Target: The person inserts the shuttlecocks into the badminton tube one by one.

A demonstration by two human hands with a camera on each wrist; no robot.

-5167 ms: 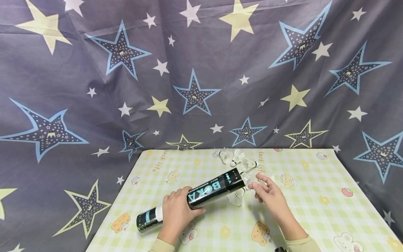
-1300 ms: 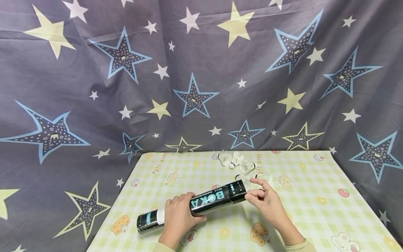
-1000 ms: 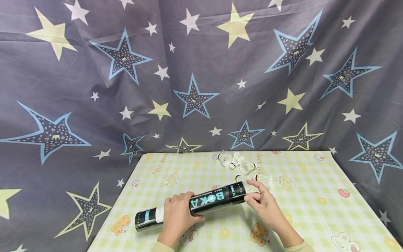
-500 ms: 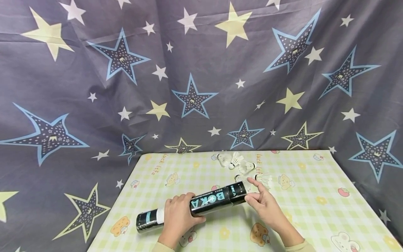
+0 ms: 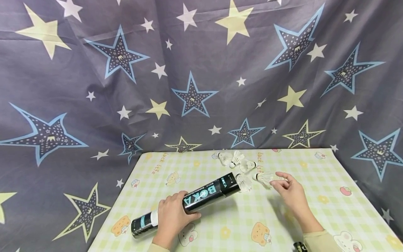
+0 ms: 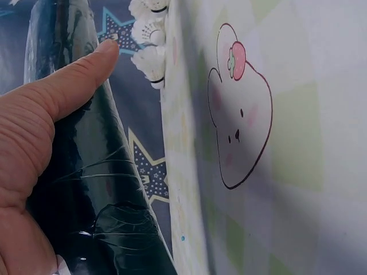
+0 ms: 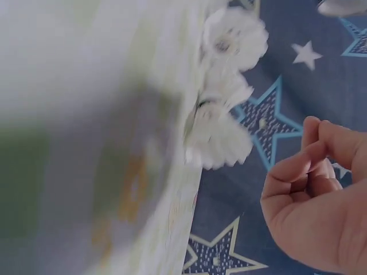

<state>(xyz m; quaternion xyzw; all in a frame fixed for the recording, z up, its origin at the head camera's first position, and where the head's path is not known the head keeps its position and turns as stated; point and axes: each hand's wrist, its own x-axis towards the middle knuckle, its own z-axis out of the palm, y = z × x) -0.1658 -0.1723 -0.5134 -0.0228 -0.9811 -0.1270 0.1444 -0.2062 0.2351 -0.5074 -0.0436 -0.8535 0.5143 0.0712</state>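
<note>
My left hand (image 5: 174, 213) grips a long black BOKA shuttlecock tube (image 5: 209, 194), tilted with its mouth up to the right. In the left wrist view my thumb (image 6: 80, 77) lies across the tube's dark wall. My right hand (image 5: 292, 194) hovers with bent fingers at the feather end of a white shuttlecock (image 5: 263, 178); whether the fingertips touch it cannot be told. Nothing shows between the fingers in the right wrist view. Another shuttlecock (image 5: 244, 182) lies by the tube mouth, partly hidden behind it. The inside of the tube is hidden.
Near the back edge of the table (image 5: 324, 224) several more shuttlecocks (image 5: 236, 160) lie in a cluster. A patterned cloth covers the table. Behind it hangs a grey curtain (image 5: 195, 45) with stars. A small dark object (image 5: 300, 246) is beside the right sleeve.
My right hand has left the tube mouth and moved right to the shuttlecock there. The tube's mouth end is raised and shifted slightly left. The shuttlecock earlier below the mouth is no longer visible.
</note>
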